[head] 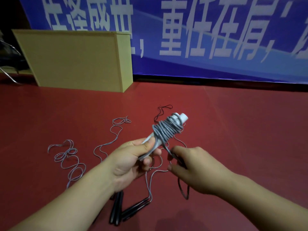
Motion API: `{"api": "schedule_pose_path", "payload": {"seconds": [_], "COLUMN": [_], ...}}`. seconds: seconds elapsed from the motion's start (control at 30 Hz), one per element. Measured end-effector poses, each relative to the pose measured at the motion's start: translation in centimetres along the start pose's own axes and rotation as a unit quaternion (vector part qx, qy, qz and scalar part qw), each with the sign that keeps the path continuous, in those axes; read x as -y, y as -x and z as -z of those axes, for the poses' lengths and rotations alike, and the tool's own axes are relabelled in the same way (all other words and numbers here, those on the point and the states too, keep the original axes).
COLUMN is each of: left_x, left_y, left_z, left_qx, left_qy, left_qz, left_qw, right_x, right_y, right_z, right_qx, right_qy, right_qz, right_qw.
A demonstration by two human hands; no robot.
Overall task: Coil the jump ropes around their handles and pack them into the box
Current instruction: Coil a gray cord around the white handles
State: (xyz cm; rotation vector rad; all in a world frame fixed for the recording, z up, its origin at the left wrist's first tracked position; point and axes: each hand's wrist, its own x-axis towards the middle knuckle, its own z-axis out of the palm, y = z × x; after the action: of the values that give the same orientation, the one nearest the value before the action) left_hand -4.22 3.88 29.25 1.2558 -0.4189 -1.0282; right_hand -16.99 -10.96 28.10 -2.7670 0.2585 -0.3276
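My left hand (133, 157) grips the lower ends of two pale grey jump-rope handles (180, 118), which point up and to the right. A grey rope (166, 130) is coiled in several turns around them. My right hand (193, 165) pinches the free end of that rope just below the coil. On the red floor lie more ropes: a thin grey one (70, 157) in loose loops at the left, another (116, 129) further back, and black handles (120, 209) under my left forearm. The wooden box (75, 60) stands at the back left.
A blue banner with white characters (216, 39) hangs along the back wall. A thin black cord (160, 112) lies behind the coil. A metal chair leg (8, 75) shows at the far left. Red floor (250, 122) stretches out to the right.
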Motion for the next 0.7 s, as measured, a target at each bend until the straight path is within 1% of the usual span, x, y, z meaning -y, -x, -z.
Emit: {"api": "schedule_pose_path", "payload": {"seconds": [0.07,0.1,0.13,0.2,0.27,0.37,0.47,0.57,0.7], "left_x": [0.1,0.2,0.2,0.3,0.3,0.4,0.9,1.3,1.1], "left_y": [-0.2,-0.3,-0.4,-0.5,-0.7,-1.0,-1.3,-1.4,-1.3], "left_z": [-0.1,-0.1,-0.2,-0.2,0.1,0.7,1.6,2.1,2.1], "left_qx": [-0.032,-0.045,-0.056,-0.073,-0.099,-0.151,-0.201,-0.221,-0.233], "left_qy": [-0.014,-0.014,-0.01,-0.005,-0.009,-0.026,-0.099,-0.144,-0.164], "left_qz": [-0.004,-0.005,-0.007,-0.016,-0.022,-0.027,-0.052,-0.079,-0.104], "left_qw": [0.999,0.999,0.998,0.997,0.995,0.988,0.973,0.961,0.953], "right_x": [0.6,0.8,0.9,1.3,1.6,1.6,1.5,1.7,2.0], "right_y": [0.0,0.0,-0.1,-0.1,-0.1,-0.2,-0.2,-0.3,-0.1], "right_z": [0.1,0.3,0.4,0.3,0.2,0.0,0.0,0.1,0.5], "right_qx": [0.007,0.019,0.035,0.075,0.093,0.089,0.092,0.097,0.123], "right_qy": [-0.01,-0.04,-0.09,-0.202,-0.253,-0.252,-0.249,-0.262,-0.297], "right_qz": [-0.019,-0.035,-0.054,-0.086,-0.097,-0.108,-0.133,-0.153,-0.162], "right_qw": [1.0,0.998,0.994,0.973,0.958,0.957,0.955,0.948,0.933]}}
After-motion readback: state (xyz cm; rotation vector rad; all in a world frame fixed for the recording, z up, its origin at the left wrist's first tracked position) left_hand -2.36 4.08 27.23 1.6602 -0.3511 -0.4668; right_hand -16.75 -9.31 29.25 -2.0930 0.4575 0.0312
